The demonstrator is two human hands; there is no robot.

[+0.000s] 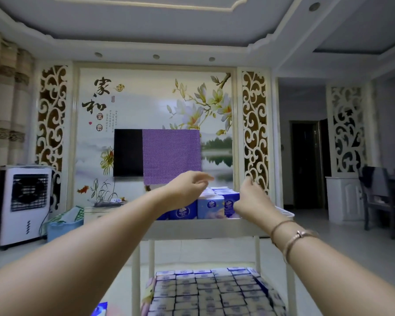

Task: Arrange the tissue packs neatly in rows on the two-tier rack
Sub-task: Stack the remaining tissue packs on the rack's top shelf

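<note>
Tissue packs [211, 205] stand in rows on the top shelf of the white rack [205, 228], and more fill the bottom shelf. Left hand [188, 189] and right hand [252, 197] hover above them, each grip loose, holding nothing.

Pretty clearly someone's living room at home. There's a wall-mounted TV [128, 152] half covered by a purple cloth [171, 156], set in a big painted mural wall [155, 99] with flowers and calligraphy, carved scroll panels [51, 115] on both sides, curtains [5, 99] at the left, a standing air cooler [24, 205], and dining chairs [379, 197] off to the right.
</note>
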